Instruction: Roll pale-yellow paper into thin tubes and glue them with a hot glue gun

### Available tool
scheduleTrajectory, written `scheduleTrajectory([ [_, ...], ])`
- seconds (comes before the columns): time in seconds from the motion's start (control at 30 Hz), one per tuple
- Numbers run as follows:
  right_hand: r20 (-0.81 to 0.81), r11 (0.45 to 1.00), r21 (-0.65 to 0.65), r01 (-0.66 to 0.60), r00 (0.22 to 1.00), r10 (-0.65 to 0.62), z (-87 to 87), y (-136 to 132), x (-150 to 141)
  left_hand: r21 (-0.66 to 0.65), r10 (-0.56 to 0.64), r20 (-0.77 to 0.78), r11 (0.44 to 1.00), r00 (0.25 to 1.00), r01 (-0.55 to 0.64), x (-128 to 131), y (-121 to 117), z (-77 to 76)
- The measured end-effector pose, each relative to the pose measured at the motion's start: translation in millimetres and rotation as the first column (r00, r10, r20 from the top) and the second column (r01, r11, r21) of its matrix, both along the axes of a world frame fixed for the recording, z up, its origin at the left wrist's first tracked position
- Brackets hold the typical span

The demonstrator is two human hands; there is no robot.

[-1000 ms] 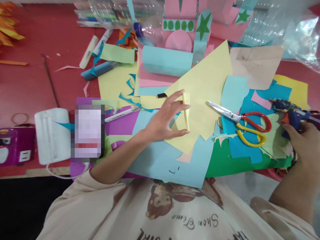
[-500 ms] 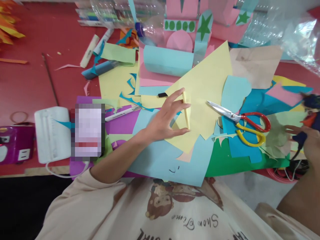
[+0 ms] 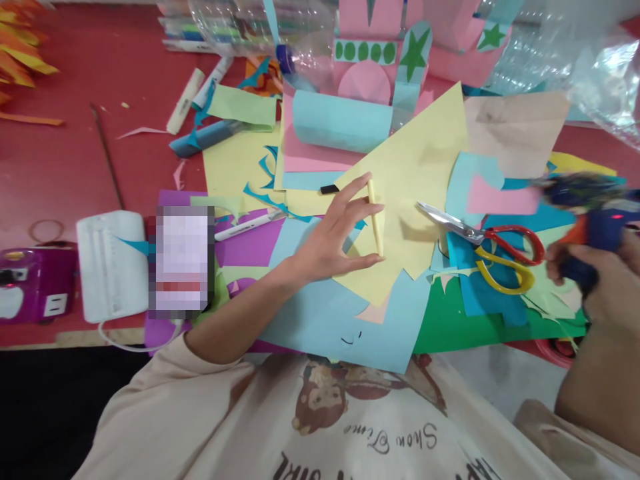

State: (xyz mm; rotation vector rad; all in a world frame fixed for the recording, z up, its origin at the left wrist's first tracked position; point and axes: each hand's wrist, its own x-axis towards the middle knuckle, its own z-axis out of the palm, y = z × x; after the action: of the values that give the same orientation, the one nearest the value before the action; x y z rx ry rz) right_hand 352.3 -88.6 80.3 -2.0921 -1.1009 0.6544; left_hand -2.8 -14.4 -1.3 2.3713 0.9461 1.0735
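My left hand pinches a thin rolled strip of yellow paper between fingertip and thumb, held upright above a large yellow sheet. At the right edge my right hand grips a blue and orange glue gun, raised off the papers and blurred by motion, its nozzle pointing left. Scissors with red and yellow handles lie open between the two hands on blue and green paper.
Coloured paper sheets and scraps cover the red table. A light blue paper roll and a pink paper model stand behind. Markers, a white box and a purple device lie left.
My right hand has lifted the glue gun and brought it left, toward the middle. The left hand has kept the yellow roll in nearly the same place.
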Motion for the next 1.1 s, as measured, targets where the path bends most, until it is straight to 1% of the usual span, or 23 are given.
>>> scheduleTrajectory([
  [0.03, -0.142, 0.998, -0.029, -0.050, 0.989, 0.046, -0.4, 2.7, -9.0, -0.004, 0.003, -0.001, 1.000, 1.000, -0.003, -0.1, -0.3, 0.1],
  [0.07, -0.236, 0.995, -0.045, -0.089, 0.969, 0.075, -1.9, 5.3, -17.0, -0.012, 0.005, -0.001, 1.000, 1.000, -0.005, -0.2, -0.4, 0.1],
  [0.1, -0.292, 0.990, -0.071, -0.122, 0.951, 0.097, -4.2, 7.9, -23.8, -0.021, 0.006, 0.001, 1.000, 1.000, -0.006, -0.4, -0.5, 0.1],
  [0.13, -0.306, 0.984, -0.101, -0.150, 0.945, 0.113, -6.9, 10.3, -29.4, -0.031, 0.005, 0.004, 1.000, 1.000, -0.005, -0.6, -0.3, 0.0],
  [0.23, -0.233, 0.969, -0.168, -0.184, 0.962, 0.142, -14.8, 15.8, -40.4, -0.049, -0.012, 0.015, 0.999, 1.000, 0.013, -1.2, 0.6, -0.1],
  [0.3, -0.180, 0.959, -0.192, -0.208, 0.968, 0.174, -18.0, 17.7, -45.6, -0.057, -0.043, 0.023, 0.997, 0.999, 0.045, -1.3, 0.8, 0.9],
  [0.33, -0.154, 0.954, -0.197, -0.227, 0.968, 0.199, -18.9, 18.1, -48.1, -0.068, -0.075, 0.029, 0.995, 0.997, 0.077, -1.2, 0.5, 2.0],
  [0.4, -0.107, 0.940, -0.214, -0.267, 0.963, 0.249, -20.0, 18.2, -53.5, -0.106, -0.173, 0.046, 0.979, 0.984, 0.177, -0.4, -1.2, 5.0],
  [0.5, -0.055, 0.917, -0.254, -0.306, 0.952, 0.302, -22.0, 17.2, -60.0, -0.219, -0.347, 0.034, 0.912, 0.937, 0.346, 2.1, -5.3, 9.0],
  [0.53, -0.043, 0.912, -0.261, -0.316, 0.948, 0.316, -23.2, 16.7, -61.1, -0.264, -0.393, 0.018, 0.885, 0.919, 0.384, 3.1, -6.6, 9.5],
  [0.6, -0.019, 0.907, -0.261, -0.331, 0.941, 0.338, -26.3, 15.4, -61.4, -0.350, -0.457, -0.021, 0.837, 0.889, 0.421, 4.9, -8.4, 9.5],
  [0.67, -0.001, 0.906, -0.257, -0.336, 0.938, 0.347, -30.0, 14.2, -59.8, -0.417, -0.479, -0.053, 0.808, 0.876, 0.417, 6.5, -9.0, 9.7],
  [0.73, 0.012, 0.906, -0.260, -0.334, 0.937, 0.349, -32.9, 13.3, -57.7, -0.489, -0.478, -0.087, 0.785, 0.874, 0.381, 7.7, -8.9, 12.2],
  [0.83, 0.023, 0.907, -0.274, -0.321, 0.940, 0.340, -34.0, 13.2, -56.3, -0.598, -0.480, -0.134, 0.737, 0.867, 0.316, 9.0, -8.8, 19.9],
  [0.9, 0.010, 0.910, -0.284, -0.303, 0.948, 0.318, -32.6, 13.5, -56.4, -0.632, -0.482, -0.146, 0.717, 0.864, 0.294, 9.7, -9.0, 24.3],
  [1.0, -0.004, 0.923, -0.276, -0.268, 0.961, 0.277, -28.8, 13.8, -56.4, -0.663, -0.467, -0.146, 0.701, 0.872, 0.265, 10.6, -9.1, 26.9],
  [1.1, 0.035, 0.921, -0.286, -0.263, 0.958, 0.285, -25.7, 13.6, -55.4, -0.694, -0.423, -0.131, 0.686, 0.897, 0.222, 12.6, -8.6, 28.3],
])
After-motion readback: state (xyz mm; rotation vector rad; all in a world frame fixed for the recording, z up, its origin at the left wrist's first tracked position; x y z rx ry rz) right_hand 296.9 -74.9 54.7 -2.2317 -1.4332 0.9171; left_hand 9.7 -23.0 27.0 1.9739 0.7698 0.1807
